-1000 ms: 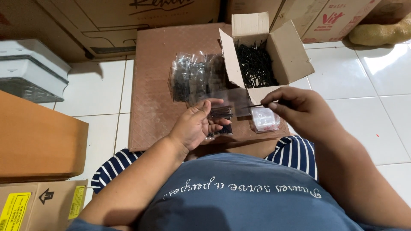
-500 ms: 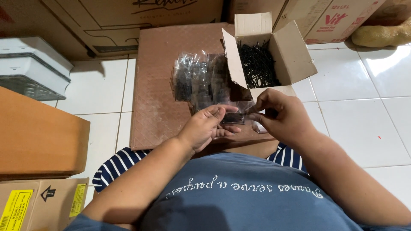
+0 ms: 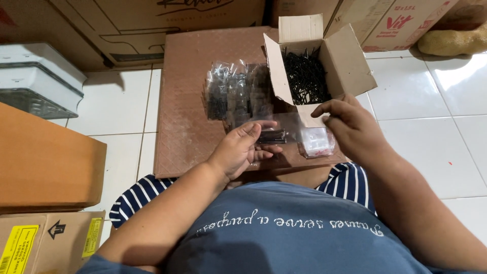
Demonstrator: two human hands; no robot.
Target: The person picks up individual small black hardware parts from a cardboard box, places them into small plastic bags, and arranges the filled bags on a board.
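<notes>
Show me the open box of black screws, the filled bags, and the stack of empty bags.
Open cardboard box (image 3: 350, 61), head view, right flap.
Filled bags (image 3: 238, 96), head view, middle bag.
Empty bag stack (image 3: 315, 142), head view, top.

A small open brown cardboard box (image 3: 332, 61) stands at the far right of the brown board on the floor, flaps spread, filled with black screws. Just left of it lies a row of clear plastic bags packed with dark screws (image 3: 237, 94), overlapping one another. Nearer the person, a small clear plastic bag holding dark screws (image 3: 273, 135) rests in the left hand (image 3: 242, 149), and a stack of empty clear plastic bags (image 3: 315, 142) lies beside it, under the right hand (image 3: 350, 124). Large brown cardboard cartons (image 3: 167, 20) line the far edge; one at the right (image 3: 401, 23) carries red print. At bottom left, a brown carton (image 3: 45, 243) bears yellow rectangular labels and a black arrow mark.
</notes>
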